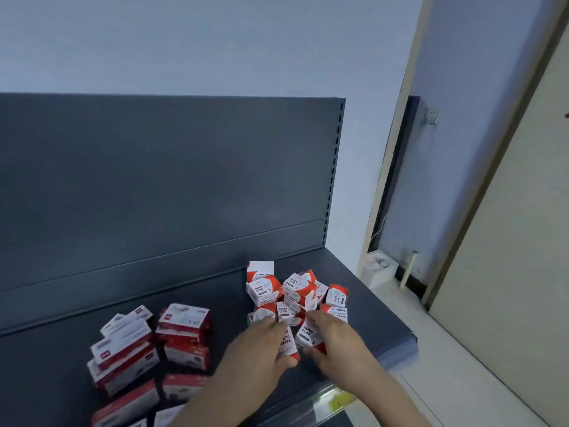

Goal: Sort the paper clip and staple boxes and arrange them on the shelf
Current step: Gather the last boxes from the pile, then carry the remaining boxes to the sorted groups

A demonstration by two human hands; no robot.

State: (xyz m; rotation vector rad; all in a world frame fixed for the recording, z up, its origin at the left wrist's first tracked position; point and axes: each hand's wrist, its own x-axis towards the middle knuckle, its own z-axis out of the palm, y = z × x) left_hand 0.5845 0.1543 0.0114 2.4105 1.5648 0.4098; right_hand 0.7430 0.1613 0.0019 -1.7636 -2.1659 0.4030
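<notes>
Several small red-and-white paper clip boxes lie jumbled on the right part of the dark grey shelf. Flatter red-and-white staple boxes are piled to the left of them. My left hand grips one paper clip box at the near edge of the jumble, thumb under it. My right hand holds a neighbouring paper clip box, fingers over its top and thumb below. The two held boxes touch each other.
The shelf's back panel rises behind the boxes, with a slotted upright at its right end. A price strip runs along the front edge. Right of the shelf are a doorway, a door and floor.
</notes>
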